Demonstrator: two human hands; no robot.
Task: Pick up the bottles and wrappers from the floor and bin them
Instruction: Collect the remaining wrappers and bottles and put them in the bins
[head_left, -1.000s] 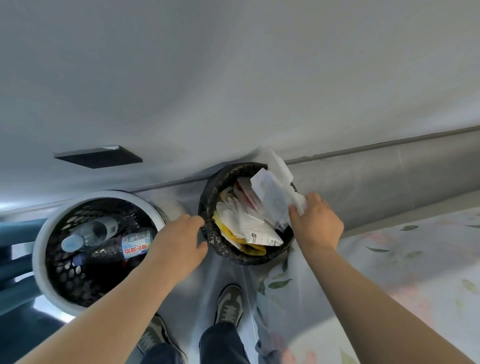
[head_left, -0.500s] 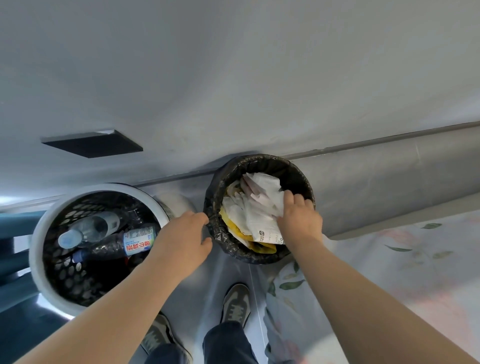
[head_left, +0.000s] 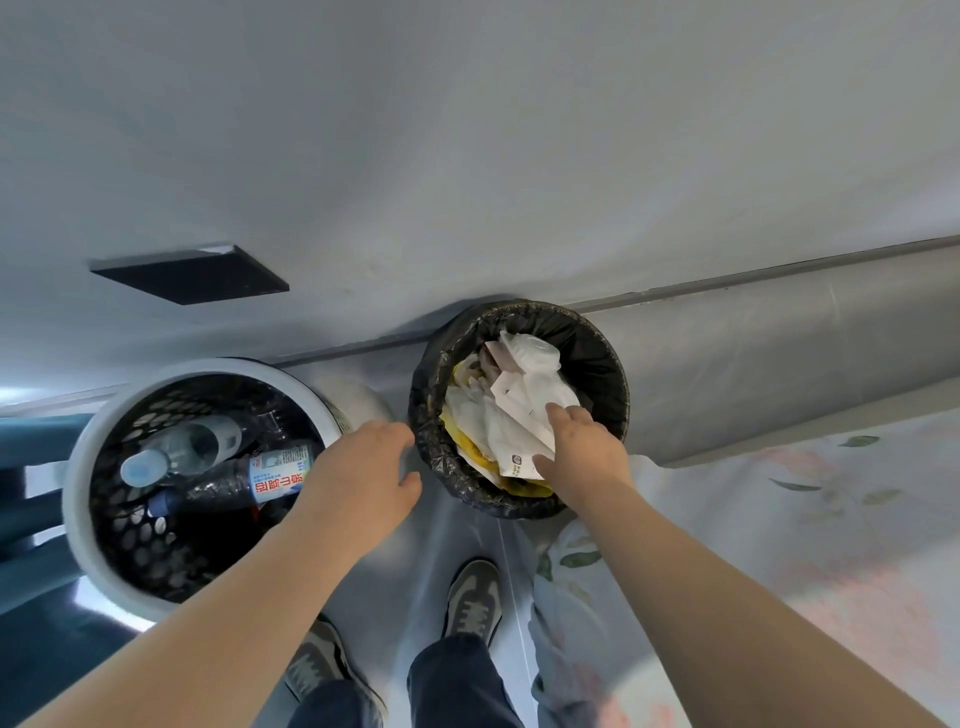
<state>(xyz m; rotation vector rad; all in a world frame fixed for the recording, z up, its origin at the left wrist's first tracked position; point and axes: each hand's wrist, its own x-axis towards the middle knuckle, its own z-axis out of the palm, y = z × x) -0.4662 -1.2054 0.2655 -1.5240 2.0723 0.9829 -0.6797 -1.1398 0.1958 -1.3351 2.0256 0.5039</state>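
The right hand (head_left: 582, 452) lies on the pile of white wrappers (head_left: 519, 410), back to the camera, fingers stretched forward over the paper and thumb spread to the side. It presses on them rather than pinching them. The left hand (head_left: 363, 467) hangs with fingers loosely curled and holds nothing. Whether its fingertips touch the bin rim just beside them cannot be told.

The wrappers fill the black-lined bin (head_left: 602, 358) under the right hand, with a yellow wrapper (head_left: 467, 449) showing at the edge nearest the left hand. To the outer side of the left hand stands a white mesh basket (head_left: 78, 499), and in it lie a labelled bottle (head_left: 275, 473) and a clear bottle (head_left: 182, 447).

Below and between the forearms are two shoes (head_left: 472, 597). A floral cloth (head_left: 779, 519) spreads out beyond the right arm.
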